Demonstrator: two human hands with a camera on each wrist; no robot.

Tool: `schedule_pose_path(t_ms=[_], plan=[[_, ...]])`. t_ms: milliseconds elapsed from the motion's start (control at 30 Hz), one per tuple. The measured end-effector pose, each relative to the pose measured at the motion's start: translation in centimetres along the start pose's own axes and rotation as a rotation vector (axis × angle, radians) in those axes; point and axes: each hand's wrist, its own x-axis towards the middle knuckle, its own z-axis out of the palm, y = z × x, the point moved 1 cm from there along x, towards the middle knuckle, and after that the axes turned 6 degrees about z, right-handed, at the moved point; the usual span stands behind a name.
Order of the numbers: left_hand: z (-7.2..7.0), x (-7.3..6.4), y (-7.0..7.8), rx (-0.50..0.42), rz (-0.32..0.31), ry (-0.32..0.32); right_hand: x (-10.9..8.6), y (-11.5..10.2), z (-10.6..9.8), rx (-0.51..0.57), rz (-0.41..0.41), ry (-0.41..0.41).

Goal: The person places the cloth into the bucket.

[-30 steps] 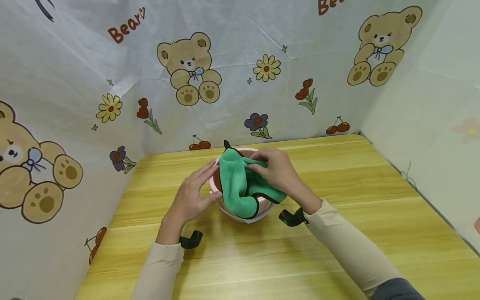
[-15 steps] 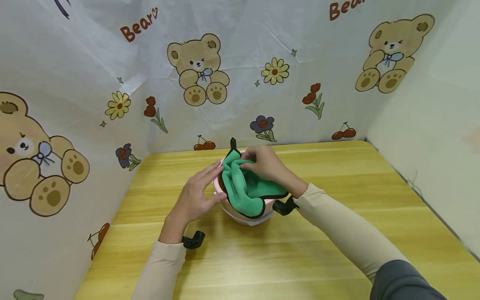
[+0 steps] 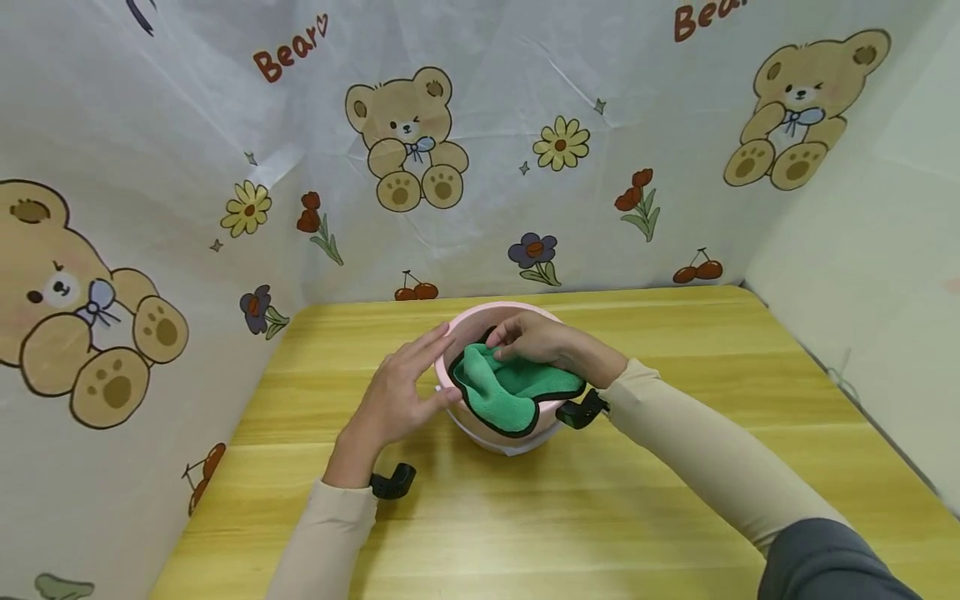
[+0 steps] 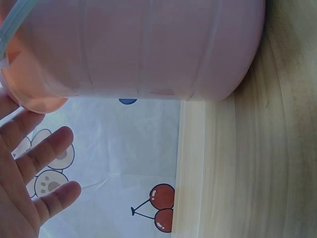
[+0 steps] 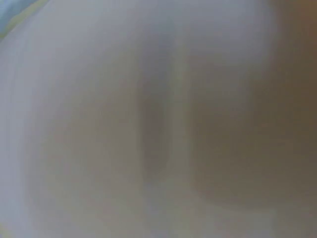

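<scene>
A green cloth [image 3: 498, 400] with black edging lies bunched in the mouth of a pink bucket [image 3: 498, 312], its near part draped over the front rim. My right hand [image 3: 540, 342] is over the bucket, with thumb and index finger pinching the cloth's folds. My left hand [image 3: 397, 392] rests against the bucket's left rim, fingers spread and fairly straight. In the left wrist view, the left fingers [image 4: 44, 153] touch or nearly touch the lip of the bucket [image 4: 148, 44]. The right wrist view is a blur of a pale surface close up.
The bucket stands on a wood-grain table [image 3: 637, 500]. Behind and to the left hangs a bear-print sheet [image 3: 487, 217]; a pale wall [image 3: 900, 275] borders the right side. A light handle [image 4: 15, 22] crosses the bucket in the left wrist view.
The cloth's upper corner with its black loop has gone down from above the back rim into the bucket. My right hand has lowered with it; my left hand stays at the rim.
</scene>
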Motion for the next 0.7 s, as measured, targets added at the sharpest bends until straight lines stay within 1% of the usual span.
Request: schedule_pose_path(t_ms=[67,133,233,333,567,700], plan=[[0.05,-0.06,0.14,0.0,-0.001,-0.006,0.07,0.24,0.07,0.048,0.065,-0.052],[0.08,-0.1,0.26,0.004,0.001,-0.007,0.03,0.38,0.09,0.032,0.104,-0.07],[0.04,-0.07,0.32,0.009,0.015,0.002,-0.15,0.34,0.03,-0.004,0.131,-0.062],[-0.02,-0.01,0.36,0.01,0.027,0.008,-0.22,0.24,-0.05,-0.007,0.133,-0.052],[-0.1,-0.04,0.34,0.016,0.021,0.015,-0.05,0.04,-0.11,0.007,0.117,-0.048],[0.03,-0.19,0.29,0.023,0.01,0.007,-0.25,-0.01,-0.16,-0.073,0.09,-0.055]])
